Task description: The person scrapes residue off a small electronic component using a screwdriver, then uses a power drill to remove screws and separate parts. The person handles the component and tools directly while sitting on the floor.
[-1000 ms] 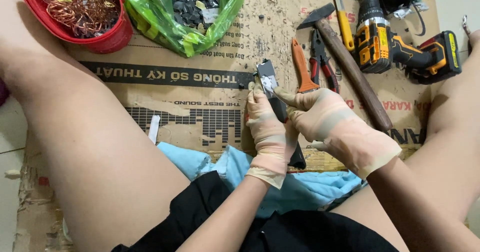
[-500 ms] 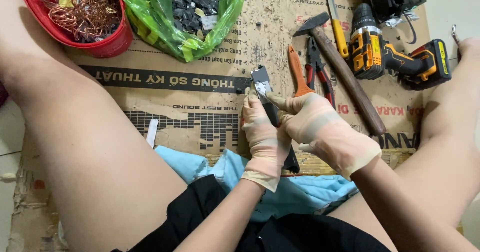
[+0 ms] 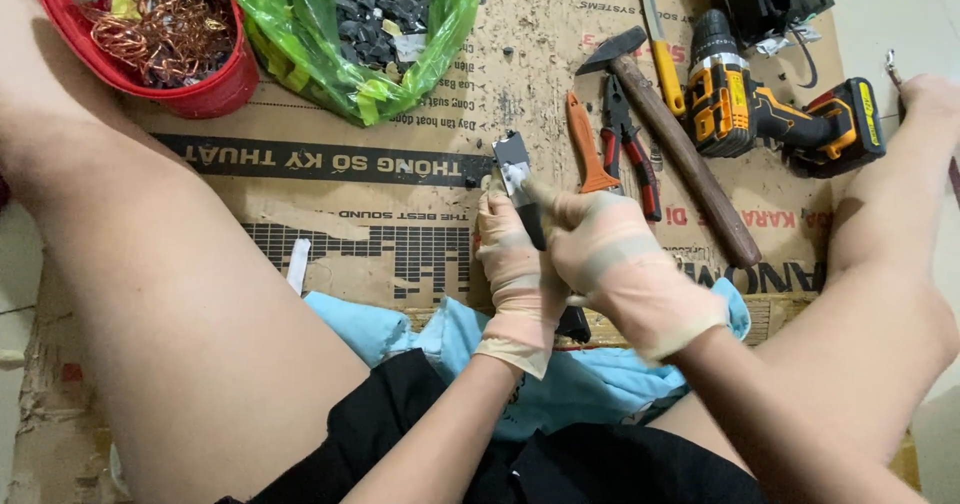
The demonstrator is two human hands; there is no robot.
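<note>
At the far left a red basket (image 3: 215, 89) holds tangled copper wire (image 3: 165, 24), and next to it a green bag (image 3: 410, 69) is full of dark scrap pieces, both standing on the cardboard (image 3: 420, 214) spread over the floor. In the middle the gloved left hand (image 3: 518, 269) is closed around a small dark part (image 3: 517, 176) with a metal end, held upright above the cardboard between the knees. The right hand (image 3: 615, 264) pinches the same part from the side, grip tight. This looks like pulling the part apart; the next move calls for a firm twist or pry. To the right lie an orange tool (image 3: 583, 144), pliers (image 3: 630, 154), a hammer (image 3: 680, 164) and a drill (image 3: 770, 114), untouched.
</note>
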